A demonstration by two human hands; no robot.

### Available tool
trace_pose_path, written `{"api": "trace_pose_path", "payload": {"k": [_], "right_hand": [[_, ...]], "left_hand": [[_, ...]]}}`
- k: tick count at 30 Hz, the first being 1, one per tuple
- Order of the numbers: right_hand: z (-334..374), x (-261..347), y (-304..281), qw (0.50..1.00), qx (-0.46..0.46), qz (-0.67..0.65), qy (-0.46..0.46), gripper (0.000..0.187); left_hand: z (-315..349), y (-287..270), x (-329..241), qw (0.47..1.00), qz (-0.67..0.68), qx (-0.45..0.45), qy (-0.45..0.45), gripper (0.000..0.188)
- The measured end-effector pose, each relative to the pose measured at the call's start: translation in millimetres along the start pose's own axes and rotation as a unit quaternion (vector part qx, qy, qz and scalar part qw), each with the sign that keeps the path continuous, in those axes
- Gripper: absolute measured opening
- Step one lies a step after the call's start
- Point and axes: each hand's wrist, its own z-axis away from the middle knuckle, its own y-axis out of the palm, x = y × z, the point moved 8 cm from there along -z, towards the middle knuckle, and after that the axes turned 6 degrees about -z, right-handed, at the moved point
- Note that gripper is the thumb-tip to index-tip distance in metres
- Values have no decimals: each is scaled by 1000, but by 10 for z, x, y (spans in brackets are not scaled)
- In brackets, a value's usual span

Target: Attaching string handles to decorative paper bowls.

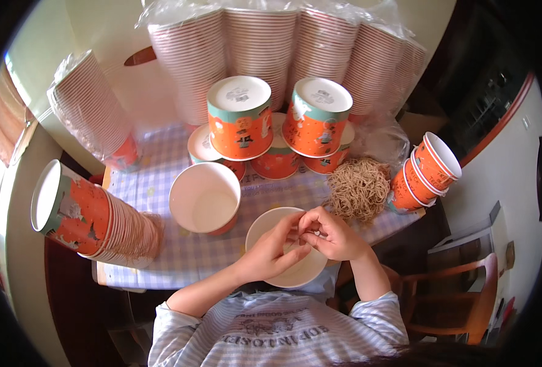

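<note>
My two hands meet over the mouth of a white-lined paper tub (269, 224) close to my body. My left hand (276, 248) has its fingers bent toward the right hand, the thumb lying over the tub. Thumb and fingertips of my right hand (331, 235) are pinched together against the left fingertips. Whatever lies between them is too small and hidden to name. Just beyond my right hand is a tangled heap of thin tan cord (359, 188). Left of my hands stands another upright tub (205, 199), its pale inside visible.
Upside-down orange tubs (246, 131) are piled mid-table on a checked tablecloth (271, 192). Tall plastic-wrapped stacks (261, 49) line the back. Nested tubs stand left (93, 214) and right (427, 171). A wooden chair (475, 293) is at the right.
</note>
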Motion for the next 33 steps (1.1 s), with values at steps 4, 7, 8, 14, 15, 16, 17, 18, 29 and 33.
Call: {"api": "trace_pose_path", "payload": {"k": [4, 7, 8, 14, 15, 16, 17, 18, 29, 33], "right_hand": [[217, -27, -245, 997, -69, -32, 7, 19], [375, -132, -376, 994, -105, -7, 2, 15], [415, -162, -391, 994, -103, 20, -6, 14], [582, -376, -407, 982, -182, 45, -11, 12], [593, -363, -382, 981, -186, 54, -16, 13], [604, -381, -363, 981, -187, 51, -17, 13], [626, -373, -369, 976, -205, 64, -29, 13], [652, -362, -383, 971, -224, 78, -40, 14], [782, -403, -480, 953, -274, 104, -81, 18], [773, -388, -468, 952, -268, 119, -94, 18]], "left_hand": [[-70, 161, 348, 988, -71, 80, -108, 28], [-111, 189, 355, 980, -129, 116, -96, 16], [-120, 215, 366, 979, -129, 123, -96, 16], [-187, 389, 365, 957, -224, 172, -68, 16], [-154, 406, 506, 968, -110, 165, -156, 17], [-103, 437, 626, 958, 6, 154, -241, 19], [-108, 442, 637, 957, 4, 155, -243, 19], [-112, 463, 653, 953, 0, 172, -251, 21], [-116, 490, 771, 948, -12, 184, -260, 18], [-123, 446, 795, 954, -39, 174, -243, 16]]}}
